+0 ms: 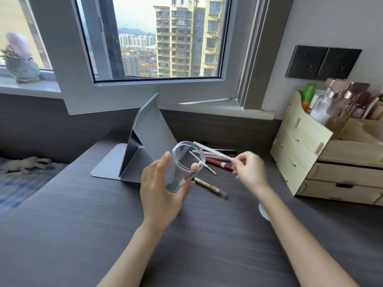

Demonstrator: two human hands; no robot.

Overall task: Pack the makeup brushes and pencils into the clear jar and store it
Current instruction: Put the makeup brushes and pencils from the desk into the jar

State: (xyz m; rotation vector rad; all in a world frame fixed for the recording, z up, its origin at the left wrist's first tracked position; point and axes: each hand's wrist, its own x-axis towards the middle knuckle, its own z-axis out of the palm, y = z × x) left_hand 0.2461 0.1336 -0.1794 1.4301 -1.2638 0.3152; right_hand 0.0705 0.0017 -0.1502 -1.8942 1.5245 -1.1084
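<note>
My left hand (161, 187) grips a clear jar (182, 166), held above the dark desk with its open mouth tilted up and to the right. One thin white brush lies inside the jar. My right hand (246, 168), blurred, pinches a white-handled brush (211, 151) whose far end points up-left, just right of the jar's rim. On the desk behind lie a red pencil (217, 163), a black pencil (224, 150), a small brush (210, 169) and a gold-and-black pencil (209, 184).
A grey folding stand mirror (145, 139) stands behind the jar. A wooden drawer organiser (323, 160) with bottles fills the right side. A white round lid (264, 212) peeks out beside my right forearm. A window ledge runs along the back.
</note>
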